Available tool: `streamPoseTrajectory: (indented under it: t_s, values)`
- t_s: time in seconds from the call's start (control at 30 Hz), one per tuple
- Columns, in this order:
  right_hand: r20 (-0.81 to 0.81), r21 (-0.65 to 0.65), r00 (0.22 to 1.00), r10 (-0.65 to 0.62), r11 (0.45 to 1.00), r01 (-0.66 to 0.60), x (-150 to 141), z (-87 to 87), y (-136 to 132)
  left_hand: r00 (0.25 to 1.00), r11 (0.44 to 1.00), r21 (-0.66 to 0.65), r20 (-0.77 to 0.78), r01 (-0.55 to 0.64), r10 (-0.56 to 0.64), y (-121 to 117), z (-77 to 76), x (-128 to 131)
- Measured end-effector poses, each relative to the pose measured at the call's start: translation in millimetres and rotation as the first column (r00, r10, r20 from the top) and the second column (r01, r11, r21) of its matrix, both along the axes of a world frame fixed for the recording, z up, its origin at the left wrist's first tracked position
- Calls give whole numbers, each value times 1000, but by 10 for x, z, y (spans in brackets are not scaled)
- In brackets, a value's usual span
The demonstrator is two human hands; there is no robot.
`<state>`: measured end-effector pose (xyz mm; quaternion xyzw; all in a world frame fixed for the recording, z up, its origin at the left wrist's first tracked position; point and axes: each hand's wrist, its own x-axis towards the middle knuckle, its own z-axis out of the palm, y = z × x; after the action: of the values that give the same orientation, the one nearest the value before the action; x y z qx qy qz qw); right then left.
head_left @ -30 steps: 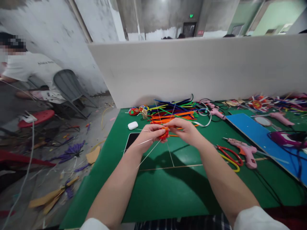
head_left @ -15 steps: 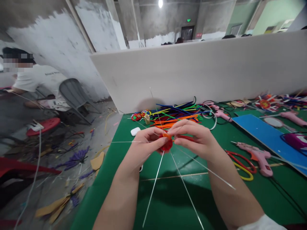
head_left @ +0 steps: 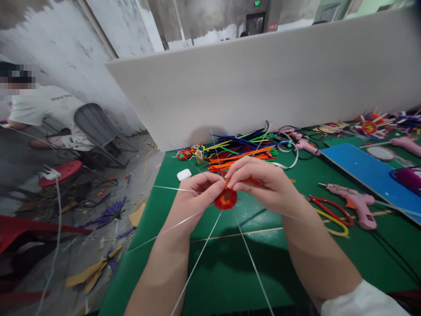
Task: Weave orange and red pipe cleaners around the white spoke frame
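Note:
My left hand and my right hand meet above the green table. Both pinch a small red and orange woven disc from which several thin white sticks spread outward like spokes. An orange pipe cleaner runs from the disc under my right fingers. Behind the hands lies a pile of coloured pipe cleaners.
Red and yellow scissors and a pink glue gun lie to the right, by a blue board. A white earbud case sits at the left. A white partition backs the table. A seated person is at the far left.
The disc has turned to face me and sits a little lower between my fingers. The white spokes have swung round. The view has tilted down slightly.

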<state>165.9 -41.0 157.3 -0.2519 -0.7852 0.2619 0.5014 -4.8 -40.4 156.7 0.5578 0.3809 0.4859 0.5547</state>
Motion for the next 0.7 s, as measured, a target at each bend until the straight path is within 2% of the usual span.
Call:
streamPoseTrajectory:
  t_s: [0.17,0.47,0.7]
  values:
    - [12,-20,1000,-12,1000,12,-5,-27,27,1000,999,-31,-6,22,-22,-14,-2,23]
    - [-4,1,1000,-9,1000,9,-7,-43,63,999,997,66,-22,-47,49,-18,-28,29]
    - [20,30,1000,-21,999,20,12,-36,59,999,998,67,31,-13,11,-21,-39,57]
